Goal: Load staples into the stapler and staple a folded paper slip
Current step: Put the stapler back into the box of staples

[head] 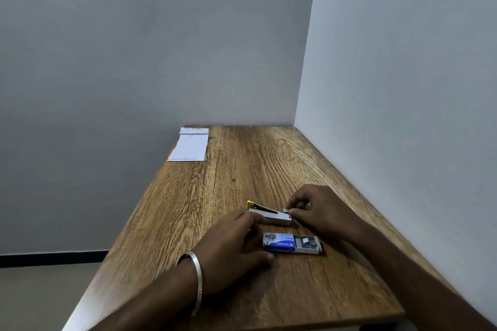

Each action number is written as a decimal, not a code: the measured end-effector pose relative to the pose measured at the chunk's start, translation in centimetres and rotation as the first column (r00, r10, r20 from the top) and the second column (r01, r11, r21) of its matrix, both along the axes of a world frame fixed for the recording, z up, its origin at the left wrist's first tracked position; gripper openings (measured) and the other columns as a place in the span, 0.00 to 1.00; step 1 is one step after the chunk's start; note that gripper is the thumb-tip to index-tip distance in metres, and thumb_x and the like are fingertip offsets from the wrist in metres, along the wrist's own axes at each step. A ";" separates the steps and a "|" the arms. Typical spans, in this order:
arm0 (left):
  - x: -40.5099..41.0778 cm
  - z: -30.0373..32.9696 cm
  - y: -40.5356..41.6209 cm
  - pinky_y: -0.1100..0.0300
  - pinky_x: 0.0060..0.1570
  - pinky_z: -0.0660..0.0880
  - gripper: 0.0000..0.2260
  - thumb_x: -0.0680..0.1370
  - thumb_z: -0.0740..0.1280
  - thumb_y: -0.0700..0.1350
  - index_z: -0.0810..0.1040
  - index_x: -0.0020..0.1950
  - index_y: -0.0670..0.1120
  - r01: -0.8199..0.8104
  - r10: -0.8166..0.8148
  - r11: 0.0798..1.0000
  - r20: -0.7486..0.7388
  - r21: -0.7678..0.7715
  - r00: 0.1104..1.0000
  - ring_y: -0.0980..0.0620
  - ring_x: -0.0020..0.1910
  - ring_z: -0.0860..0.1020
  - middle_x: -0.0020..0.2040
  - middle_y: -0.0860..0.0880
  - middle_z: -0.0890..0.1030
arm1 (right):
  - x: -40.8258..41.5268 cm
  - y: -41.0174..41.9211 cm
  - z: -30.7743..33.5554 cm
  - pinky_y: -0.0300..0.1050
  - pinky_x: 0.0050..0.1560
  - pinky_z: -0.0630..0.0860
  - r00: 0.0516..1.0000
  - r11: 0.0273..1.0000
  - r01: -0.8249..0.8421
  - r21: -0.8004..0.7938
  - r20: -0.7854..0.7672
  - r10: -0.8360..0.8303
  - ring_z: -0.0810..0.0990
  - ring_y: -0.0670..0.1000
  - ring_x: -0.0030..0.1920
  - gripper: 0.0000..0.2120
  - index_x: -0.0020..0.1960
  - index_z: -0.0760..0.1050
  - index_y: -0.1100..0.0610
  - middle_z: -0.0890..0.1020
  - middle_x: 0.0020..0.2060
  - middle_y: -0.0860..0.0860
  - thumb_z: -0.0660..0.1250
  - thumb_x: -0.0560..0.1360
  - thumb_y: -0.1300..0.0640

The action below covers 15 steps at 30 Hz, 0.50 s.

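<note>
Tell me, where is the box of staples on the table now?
The box of staples lies open on the wooden table, just nearer the person than the stapler, between both hands.

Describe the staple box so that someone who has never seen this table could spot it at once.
On the wooden table set in the room's corner, look at the near end, between the person's two hands. Just nearer than the small silver stapler lies a blue and white cardboard staple box, slid open with grey staples showing at its right end.

left hand (231, 242) flat, fingers extended, right hand (320, 209) pinching
</note>
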<state>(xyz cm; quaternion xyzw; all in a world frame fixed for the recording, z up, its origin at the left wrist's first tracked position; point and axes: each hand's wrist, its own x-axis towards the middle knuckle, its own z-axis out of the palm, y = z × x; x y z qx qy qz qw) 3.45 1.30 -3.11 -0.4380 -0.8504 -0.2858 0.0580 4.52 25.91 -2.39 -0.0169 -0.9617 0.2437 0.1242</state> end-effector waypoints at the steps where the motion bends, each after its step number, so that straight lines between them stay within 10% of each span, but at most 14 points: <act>1: 0.0 -0.1 0.1 0.62 0.57 0.70 0.26 0.72 0.70 0.58 0.70 0.67 0.52 0.002 -0.002 1.000 -0.006 0.003 1.000 0.58 0.58 0.71 0.62 0.56 0.73 | 0.1 -0.1 0.0 0.29 0.37 0.70 1.000 1.000 -0.004 0.002 -0.004 0.004 0.79 0.37 0.43 0.06 0.41 0.81 0.43 0.81 0.41 0.39 0.74 0.73 0.53; 15: -0.2 -0.8 0.7 0.62 0.56 0.73 0.18 0.74 0.70 0.53 0.76 0.63 0.54 0.018 -0.018 0.998 -0.002 0.058 1.000 0.60 0.55 0.73 0.58 0.58 0.76 | 7.6 -2.0 1.3 0.30 0.38 0.76 0.984 0.988 0.041 -0.148 -0.165 -0.066 0.81 0.35 0.45 0.05 0.46 0.83 0.42 0.84 0.39 0.35 0.73 0.74 0.53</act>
